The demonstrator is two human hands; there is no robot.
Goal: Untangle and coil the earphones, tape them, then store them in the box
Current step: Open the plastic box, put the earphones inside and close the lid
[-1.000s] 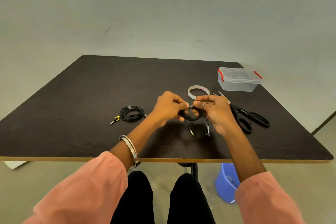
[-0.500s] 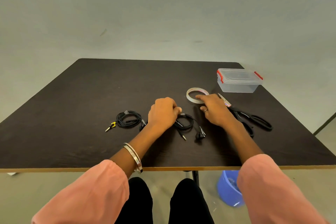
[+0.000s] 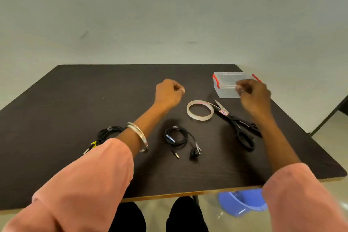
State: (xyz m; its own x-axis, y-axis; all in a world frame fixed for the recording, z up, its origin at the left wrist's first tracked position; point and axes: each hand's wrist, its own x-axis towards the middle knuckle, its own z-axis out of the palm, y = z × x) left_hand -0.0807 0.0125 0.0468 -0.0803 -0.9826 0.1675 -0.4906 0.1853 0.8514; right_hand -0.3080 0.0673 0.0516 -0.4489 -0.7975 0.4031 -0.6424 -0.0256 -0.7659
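Nearest the camera, two salmon-pink fabric sleeves (image 3: 90, 171) are filling the bottom corners, and a blue plastic bucket (image 3: 243, 203) on the floor is showing only partly below the table edge. On the dark wood-grain table (image 3: 75, 103), a coiled pair of black earphones (image 3: 176, 136) is lying loose, its metal plug and earbuds trailing toward the viewer; a second black coil (image 3: 108, 133) with a yellow plug is sitting half hidden behind the left forearm, which is wearing a silver bangle (image 3: 138, 135). Farther on, a translucent tape roll (image 3: 200, 110) is lying flat just beside black-handled scissors (image 3: 239, 126), whose blade is carrying a small red-and-blue label too blurred to read. The left hand (image 3: 168, 92) is hovering curled into a loose fist, gripping nothing. The right hand (image 3: 253, 94), motion-blurred, is reaching in front of the clear lidded box (image 3: 224, 84) with red clips; whether its fingers are closing on anything cannot be told.
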